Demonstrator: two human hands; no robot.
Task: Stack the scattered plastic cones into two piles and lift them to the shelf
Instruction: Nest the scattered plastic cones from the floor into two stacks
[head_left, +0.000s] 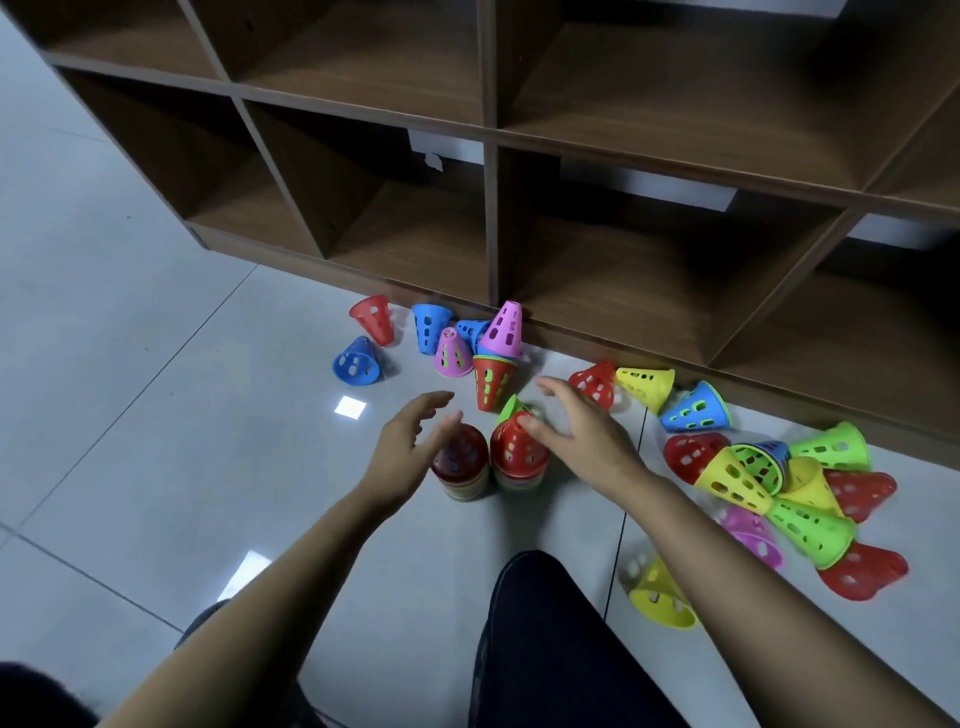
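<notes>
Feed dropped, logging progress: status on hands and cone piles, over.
Left hand open by left red-topped plastic cone pile. Right hand open, fingers touching right red-topped pile. Many loose coloured cones scattered right and ahead, none on wooden shelf.

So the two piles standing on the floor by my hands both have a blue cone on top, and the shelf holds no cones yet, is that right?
Not quite: the head view shows the left pile and the right pile each topped by a red cone, not blue. The rest stands: the shelf holds no cones yet.
</notes>
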